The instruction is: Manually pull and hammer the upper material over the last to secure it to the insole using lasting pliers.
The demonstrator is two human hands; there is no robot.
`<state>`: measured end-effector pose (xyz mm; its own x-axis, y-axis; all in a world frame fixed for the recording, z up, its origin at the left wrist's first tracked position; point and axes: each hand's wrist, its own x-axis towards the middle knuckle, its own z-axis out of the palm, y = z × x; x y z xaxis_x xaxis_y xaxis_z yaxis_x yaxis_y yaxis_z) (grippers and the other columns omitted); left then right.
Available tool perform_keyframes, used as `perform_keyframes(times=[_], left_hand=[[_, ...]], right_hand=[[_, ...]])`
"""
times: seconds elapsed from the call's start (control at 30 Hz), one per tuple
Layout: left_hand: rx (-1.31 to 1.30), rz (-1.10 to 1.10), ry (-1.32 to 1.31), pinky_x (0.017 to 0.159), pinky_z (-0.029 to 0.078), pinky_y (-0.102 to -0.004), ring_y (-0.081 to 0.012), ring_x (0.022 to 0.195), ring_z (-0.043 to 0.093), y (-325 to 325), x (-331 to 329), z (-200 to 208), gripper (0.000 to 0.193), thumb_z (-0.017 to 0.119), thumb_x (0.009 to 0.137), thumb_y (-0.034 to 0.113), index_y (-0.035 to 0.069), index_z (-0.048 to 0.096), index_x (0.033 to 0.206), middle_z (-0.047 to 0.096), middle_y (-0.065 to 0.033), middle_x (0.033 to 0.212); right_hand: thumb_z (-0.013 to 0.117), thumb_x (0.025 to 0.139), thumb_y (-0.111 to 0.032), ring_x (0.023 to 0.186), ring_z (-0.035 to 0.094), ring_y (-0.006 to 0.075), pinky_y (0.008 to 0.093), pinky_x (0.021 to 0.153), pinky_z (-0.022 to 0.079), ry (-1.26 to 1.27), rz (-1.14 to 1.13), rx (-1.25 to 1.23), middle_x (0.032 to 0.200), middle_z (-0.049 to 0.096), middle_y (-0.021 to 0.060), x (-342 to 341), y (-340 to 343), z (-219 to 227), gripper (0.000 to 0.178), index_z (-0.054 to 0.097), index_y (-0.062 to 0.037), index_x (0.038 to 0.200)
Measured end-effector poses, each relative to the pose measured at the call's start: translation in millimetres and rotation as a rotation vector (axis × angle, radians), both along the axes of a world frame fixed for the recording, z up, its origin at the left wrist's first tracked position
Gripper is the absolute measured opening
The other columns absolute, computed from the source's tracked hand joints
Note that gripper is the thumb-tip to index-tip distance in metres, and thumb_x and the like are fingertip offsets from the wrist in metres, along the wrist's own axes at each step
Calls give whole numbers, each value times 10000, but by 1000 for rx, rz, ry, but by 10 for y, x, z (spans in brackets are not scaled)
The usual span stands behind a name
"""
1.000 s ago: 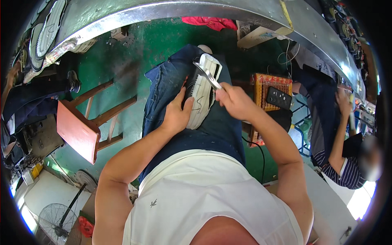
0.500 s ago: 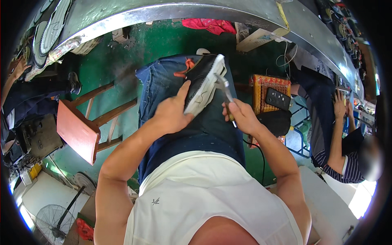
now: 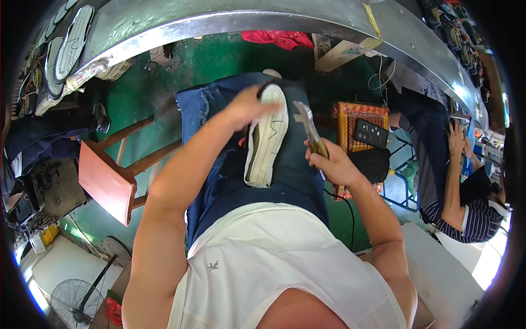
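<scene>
A shoe with a pale, unfinished underside lies sole up across my lap, its toe pointing away from me. At the toe end my left hand has its fingers over the left edge, closed on the shoe and slightly blurred. To the right of the shoe, my right hand wraps round the handles of metal pincers. Their jaws point away from me and stand apart from the shoe. Dark lines are drawn on the pale underside; the dark upper is mostly hidden beneath.
Beyond my knees runs a metal-edged bench, with shoe soles at its left end. A reddish stool stands left. On the right, a beaded seat carries a black phone-like device. A co-worker sits at far right.
The shoe has turned from its side to sole up and more upright in line with me. My left hand has moved from its side to the toe. The pincers have come away from its edge.
</scene>
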<state>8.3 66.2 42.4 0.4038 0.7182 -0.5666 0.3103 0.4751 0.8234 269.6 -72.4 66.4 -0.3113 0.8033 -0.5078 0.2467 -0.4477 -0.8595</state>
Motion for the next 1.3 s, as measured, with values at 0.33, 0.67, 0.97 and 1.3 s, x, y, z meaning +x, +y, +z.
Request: perform_keyframes(times=[0.33, 0.67, 0.97, 1.3], left_hand=[[630, -123, 618, 728, 568, -490, -420, 773, 702, -714, -203, -87, 224, 608, 917, 189, -25, 670, 892, 683, -278, 813], [879, 8, 608, 553, 517, -465, -378, 583, 644, -811, -100, -34, 268, 627, 938, 172, 30, 618, 712, 645, -178, 662], [481, 319, 210, 908, 503, -395, -309, 1046, 645, -693, -36, -310, 319, 578, 1009, 282, -12, 639, 1119, 674, -203, 1069], [-128, 421, -407, 1056, 456, -332, -185, 1216, 571, -530, -108, -385, 699, 744, 946, 323, 15, 433, 1490, 611, -116, 1334]], right_hand=[[620, 957, -243, 695, 630, 212, 384, 671, 498, -284, 406, 81, 738, 633, 113, -142, 310, 156, 235, 590, -10, 951], [624, 969, -260, 769, 661, 163, 341, 604, 536, -191, 511, -398, 811, 634, 64, -213, 812, 362, 271, 610, 9, 994], [590, 986, -285, 801, 680, 401, 489, 757, 528, -616, 976, 97, 825, 678, 240, -336, 1348, 650, 342, 651, 50, 963], [618, 980, -286, 652, 674, 336, 443, 592, 525, -376, 335, 15, 780, 670, 175, -376, 627, 105, 305, 601, 14, 929]])
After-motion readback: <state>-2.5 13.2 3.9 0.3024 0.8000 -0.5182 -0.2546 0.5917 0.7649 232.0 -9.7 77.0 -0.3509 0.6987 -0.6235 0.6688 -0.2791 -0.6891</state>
